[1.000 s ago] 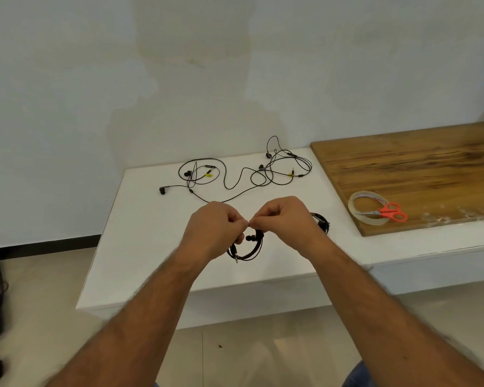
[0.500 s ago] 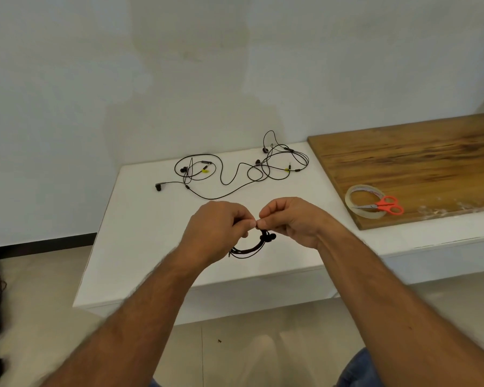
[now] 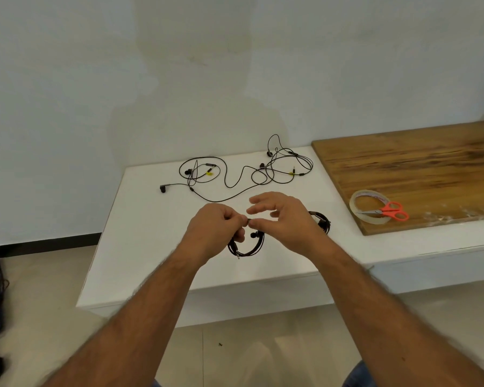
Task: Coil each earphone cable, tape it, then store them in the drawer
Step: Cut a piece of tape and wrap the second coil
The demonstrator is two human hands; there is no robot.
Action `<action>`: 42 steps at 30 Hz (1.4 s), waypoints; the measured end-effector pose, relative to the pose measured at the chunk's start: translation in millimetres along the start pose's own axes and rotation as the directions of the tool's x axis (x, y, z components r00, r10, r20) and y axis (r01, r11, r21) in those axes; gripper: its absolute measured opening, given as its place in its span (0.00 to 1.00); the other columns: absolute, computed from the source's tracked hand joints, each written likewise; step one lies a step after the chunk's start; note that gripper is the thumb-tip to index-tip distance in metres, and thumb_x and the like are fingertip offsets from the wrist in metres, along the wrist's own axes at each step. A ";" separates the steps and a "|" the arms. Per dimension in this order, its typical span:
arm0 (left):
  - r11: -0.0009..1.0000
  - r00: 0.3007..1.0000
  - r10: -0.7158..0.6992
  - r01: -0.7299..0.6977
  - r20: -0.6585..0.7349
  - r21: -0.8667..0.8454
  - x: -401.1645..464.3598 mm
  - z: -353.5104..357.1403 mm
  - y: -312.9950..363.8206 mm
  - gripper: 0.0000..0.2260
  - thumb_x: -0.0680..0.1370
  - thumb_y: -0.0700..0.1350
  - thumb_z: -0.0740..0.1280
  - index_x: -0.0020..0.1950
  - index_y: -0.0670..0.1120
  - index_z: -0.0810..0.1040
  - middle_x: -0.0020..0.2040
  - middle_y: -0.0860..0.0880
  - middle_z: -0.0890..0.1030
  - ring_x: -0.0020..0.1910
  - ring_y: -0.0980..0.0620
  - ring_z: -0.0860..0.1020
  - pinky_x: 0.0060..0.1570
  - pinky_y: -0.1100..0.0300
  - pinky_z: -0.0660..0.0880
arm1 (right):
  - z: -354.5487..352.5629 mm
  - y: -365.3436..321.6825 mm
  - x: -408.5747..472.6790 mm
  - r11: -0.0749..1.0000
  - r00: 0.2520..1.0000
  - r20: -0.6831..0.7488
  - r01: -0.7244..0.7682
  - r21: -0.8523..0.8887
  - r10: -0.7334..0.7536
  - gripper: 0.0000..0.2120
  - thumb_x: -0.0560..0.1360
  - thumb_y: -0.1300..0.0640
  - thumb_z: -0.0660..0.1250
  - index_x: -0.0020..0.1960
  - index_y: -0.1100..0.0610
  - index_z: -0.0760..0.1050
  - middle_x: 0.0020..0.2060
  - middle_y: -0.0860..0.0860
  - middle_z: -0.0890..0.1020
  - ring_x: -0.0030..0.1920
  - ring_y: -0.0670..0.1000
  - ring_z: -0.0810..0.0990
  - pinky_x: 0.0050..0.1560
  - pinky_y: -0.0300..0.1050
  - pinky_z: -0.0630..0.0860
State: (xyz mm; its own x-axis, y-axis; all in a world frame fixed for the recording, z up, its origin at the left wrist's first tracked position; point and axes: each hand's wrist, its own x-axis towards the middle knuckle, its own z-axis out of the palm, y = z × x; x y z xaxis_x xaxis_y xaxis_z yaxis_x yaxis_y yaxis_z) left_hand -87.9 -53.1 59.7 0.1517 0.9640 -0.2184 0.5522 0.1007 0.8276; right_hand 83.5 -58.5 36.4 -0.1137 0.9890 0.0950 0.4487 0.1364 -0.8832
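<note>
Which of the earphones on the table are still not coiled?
The earphones at the back, near the wall: their cables sprawl loose. The coil in the hands and the coil behind the right hand are wound.

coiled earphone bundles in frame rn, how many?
2: one coiled earphone held by the left hand and right hand; a second coil lies partly hidden behind the right hand.

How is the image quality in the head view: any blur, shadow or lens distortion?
Head view: soft, even light; a faint shadow of the person on the wall; the right hand has slightly blurred fingers; the white table edges bow from the wide-angle lens; the tape roll is sharp.
</note>
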 end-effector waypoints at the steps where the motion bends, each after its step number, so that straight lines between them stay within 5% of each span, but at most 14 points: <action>1: 1.000 1.000 0.001 -0.001 -0.001 0.005 0.5 0.0 -0.7 0.09 0.77 0.48 0.66 0.38 0.49 0.82 0.32 0.52 0.84 0.38 0.54 0.83 0.48 0.53 0.78 | 1.3 0.6 -0.3 0.996 1.000 0.018 0.021 -0.084 -0.020 0.07 0.71 0.55 0.75 0.50 0.50 0.84 0.58 0.43 0.80 0.60 0.43 0.76 0.62 0.47 0.73; 10: 0.979 0.996 0.087 -0.084 -0.006 0.186 3.0 5.1 -5.0 0.08 0.79 0.49 0.65 0.43 0.50 0.82 0.36 0.54 0.84 0.38 0.56 0.80 0.38 0.63 0.73 | 7.5 6.2 3.9 0.952 0.997 0.069 -0.004 -0.306 0.026 0.05 0.75 0.52 0.70 0.49 0.52 0.82 0.50 0.45 0.82 0.54 0.47 0.78 0.58 0.49 0.74; 17: 0.986 0.997 -0.048 0.057 0.059 -0.159 17.8 12.8 -23.1 0.07 0.80 0.43 0.63 0.47 0.45 0.80 0.38 0.47 0.83 0.38 0.53 0.83 0.42 0.55 0.81 | 5.7 16.7 -0.3 0.982 0.965 0.194 -0.159 -0.105 0.177 0.22 0.73 0.57 0.72 0.66 0.50 0.74 0.51 0.47 0.84 0.54 0.46 0.81 0.61 0.50 0.76; 22: 0.972 0.980 -0.115 0.145 0.165 -0.186 27.3 11.1 -33.2 0.07 0.81 0.43 0.63 0.51 0.43 0.79 0.42 0.45 0.81 0.40 0.51 0.83 0.39 0.55 0.81 | 12.9 22.6 3.1 0.971 0.955 0.172 -0.236 -0.047 0.240 0.35 0.72 0.58 0.73 0.74 0.48 0.62 0.44 0.49 0.84 0.50 0.48 0.82 0.58 0.47 0.77; 29: 0.984 0.992 -0.119 0.125 0.048 -0.130 43.6 22.5 -51.8 0.05 0.80 0.44 0.66 0.50 0.44 0.81 0.42 0.45 0.82 0.41 0.49 0.83 0.41 0.51 0.83 | 23.7 30.6 10.1 0.947 0.944 0.111 -0.298 -0.117 0.311 0.28 0.72 0.59 0.72 0.70 0.50 0.68 0.45 0.48 0.82 0.45 0.45 0.80 0.42 0.36 0.73; 32: 0.995 0.998 -0.051 0.053 -0.033 0.086 51.8 38.8 -58.6 0.08 0.79 0.49 0.66 0.49 0.47 0.83 0.37 0.49 0.83 0.37 0.50 0.82 0.42 0.53 0.82 | 25.1 36.9 11.6 0.921 0.946 0.014 -0.313 -0.230 0.325 0.23 0.73 0.61 0.69 0.67 0.52 0.71 0.47 0.48 0.81 0.44 0.46 0.79 0.37 0.34 0.71; 35: 0.961 0.990 0.040 -0.002 -0.133 0.276 54.7 53.1 -59.8 0.09 0.78 0.53 0.66 0.48 0.52 0.83 0.39 0.56 0.82 0.39 0.55 0.79 0.40 0.58 0.77 | 25.0 43.7 13.5 0.880 0.947 -0.059 -0.315 -0.355 0.315 0.19 0.73 0.60 0.68 0.63 0.52 0.74 0.49 0.50 0.83 0.47 0.50 0.81 0.44 0.44 0.79; 42: 0.972 0.983 0.076 -0.036 -0.168 0.232 66.9 68.8 -61.4 0.07 0.77 0.51 0.67 0.47 0.52 0.84 0.42 0.55 0.84 0.43 0.56 0.80 0.45 0.58 0.76 | 14.6 50.5 20.8 0.782 0.949 -0.164 -0.314 -0.538 0.269 0.17 0.74 0.61 0.65 0.62 0.53 0.76 0.53 0.50 0.83 0.53 0.51 0.80 0.48 0.45 0.78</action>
State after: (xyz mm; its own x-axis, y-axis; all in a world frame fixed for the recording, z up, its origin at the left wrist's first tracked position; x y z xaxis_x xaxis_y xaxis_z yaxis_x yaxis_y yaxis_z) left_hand -55.2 -11.7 -41.3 0.0539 0.9964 -0.0649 0.7215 0.0061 0.6924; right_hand 90.8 -31.9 -13.0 0.1576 0.9849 -0.0718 0.8639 -0.1727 -0.4731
